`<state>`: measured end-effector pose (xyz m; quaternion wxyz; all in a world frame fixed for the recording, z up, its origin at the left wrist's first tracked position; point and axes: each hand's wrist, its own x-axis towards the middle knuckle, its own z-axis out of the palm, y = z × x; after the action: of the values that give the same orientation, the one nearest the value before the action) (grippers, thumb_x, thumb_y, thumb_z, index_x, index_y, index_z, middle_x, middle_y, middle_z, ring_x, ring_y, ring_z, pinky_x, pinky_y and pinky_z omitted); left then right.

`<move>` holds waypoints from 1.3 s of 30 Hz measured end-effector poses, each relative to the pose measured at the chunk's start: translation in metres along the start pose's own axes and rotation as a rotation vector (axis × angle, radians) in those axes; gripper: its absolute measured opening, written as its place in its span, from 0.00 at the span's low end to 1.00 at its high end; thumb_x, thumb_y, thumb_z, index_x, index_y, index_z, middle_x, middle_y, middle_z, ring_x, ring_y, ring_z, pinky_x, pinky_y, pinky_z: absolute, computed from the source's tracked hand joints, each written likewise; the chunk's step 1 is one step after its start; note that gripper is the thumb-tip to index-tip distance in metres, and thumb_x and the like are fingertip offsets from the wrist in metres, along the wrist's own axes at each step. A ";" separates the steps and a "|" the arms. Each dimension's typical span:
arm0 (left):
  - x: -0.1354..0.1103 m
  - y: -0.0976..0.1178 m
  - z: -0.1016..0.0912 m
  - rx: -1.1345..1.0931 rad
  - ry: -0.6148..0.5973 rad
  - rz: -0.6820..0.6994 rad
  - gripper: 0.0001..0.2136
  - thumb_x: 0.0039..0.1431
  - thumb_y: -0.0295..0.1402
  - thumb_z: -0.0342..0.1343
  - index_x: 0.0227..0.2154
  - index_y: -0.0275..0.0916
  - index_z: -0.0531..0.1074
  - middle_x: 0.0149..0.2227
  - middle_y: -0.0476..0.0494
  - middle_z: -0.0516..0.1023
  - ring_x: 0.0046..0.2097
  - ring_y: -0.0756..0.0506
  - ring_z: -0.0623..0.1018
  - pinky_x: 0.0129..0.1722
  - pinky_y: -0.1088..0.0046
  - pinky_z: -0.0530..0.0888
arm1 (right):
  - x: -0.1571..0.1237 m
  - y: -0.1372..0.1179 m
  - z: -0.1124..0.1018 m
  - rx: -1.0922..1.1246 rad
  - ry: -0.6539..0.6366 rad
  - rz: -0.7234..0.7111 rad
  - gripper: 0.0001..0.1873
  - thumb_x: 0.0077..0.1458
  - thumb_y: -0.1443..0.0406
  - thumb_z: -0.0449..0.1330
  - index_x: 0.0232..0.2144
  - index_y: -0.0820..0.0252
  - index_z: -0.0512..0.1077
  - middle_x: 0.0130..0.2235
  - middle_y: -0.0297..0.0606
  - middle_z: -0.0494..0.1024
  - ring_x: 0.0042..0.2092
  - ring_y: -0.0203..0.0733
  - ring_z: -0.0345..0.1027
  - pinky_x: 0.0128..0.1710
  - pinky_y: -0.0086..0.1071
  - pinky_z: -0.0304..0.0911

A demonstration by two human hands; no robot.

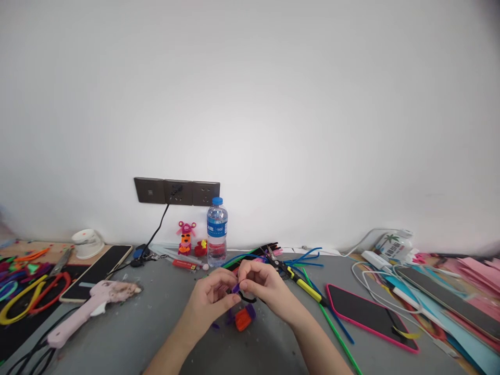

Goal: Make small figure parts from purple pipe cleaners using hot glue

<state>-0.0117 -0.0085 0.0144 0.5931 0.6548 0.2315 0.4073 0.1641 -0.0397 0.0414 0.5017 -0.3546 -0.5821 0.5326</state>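
Observation:
My left hand [211, 298] and my right hand [267, 288] are close together above the grey table, fingers pinched. Between their fingertips shows a short purple pipe cleaner [235, 288], partly hidden by the fingers. A curved black pipe cleaner [247, 299] hangs just under my right hand's fingertips; where its end goes is hidden. Below the hands sits a small orange and purple fuzzy piece [244, 319]. Long-nose pliers with yellow and black handles [302, 285] lie right of my right hand, beside green [332, 325] and blue pipe cleaners [308, 258].
Leftward lie a pink glue gun [88, 310], a phone [97, 273] and yellow-handled scissors [23, 302]. A water bottle [217, 234] and a pink-orange fuzzy figure [186, 239] stand by the wall. A pink-edged phone [371, 315] and white cables [375, 291] are on the right.

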 end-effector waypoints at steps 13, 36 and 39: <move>-0.010 0.003 0.000 0.759 -0.001 0.286 0.10 0.66 0.32 0.45 0.34 0.40 0.71 0.31 0.45 0.74 0.34 0.46 0.73 0.33 0.73 0.67 | 0.002 0.004 0.000 -0.064 0.019 0.029 0.16 0.49 0.56 0.67 0.25 0.62 0.69 0.26 0.31 0.69 0.28 0.33 0.58 0.27 0.27 0.52; -0.006 -0.005 0.000 0.794 -0.022 0.298 0.13 0.66 0.29 0.44 0.28 0.39 0.70 0.29 0.45 0.75 0.35 0.45 0.73 0.35 0.72 0.67 | 0.002 0.000 0.001 -0.061 -0.031 0.084 0.19 0.53 0.52 0.62 0.27 0.61 0.67 0.24 0.31 0.70 0.27 0.33 0.60 0.26 0.27 0.52; -0.008 -0.005 0.002 0.788 0.013 0.238 0.08 0.65 0.30 0.46 0.33 0.40 0.70 0.31 0.45 0.74 0.34 0.45 0.74 0.34 0.73 0.67 | 0.001 0.004 0.000 -0.071 -0.023 0.089 0.19 0.53 0.52 0.63 0.26 0.61 0.66 0.23 0.29 0.66 0.25 0.32 0.56 0.25 0.27 0.49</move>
<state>-0.0137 -0.0145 0.0073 0.2444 0.8515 0.2960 0.3572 0.1637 -0.0376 0.0377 0.4580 -0.3914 -0.5900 0.5375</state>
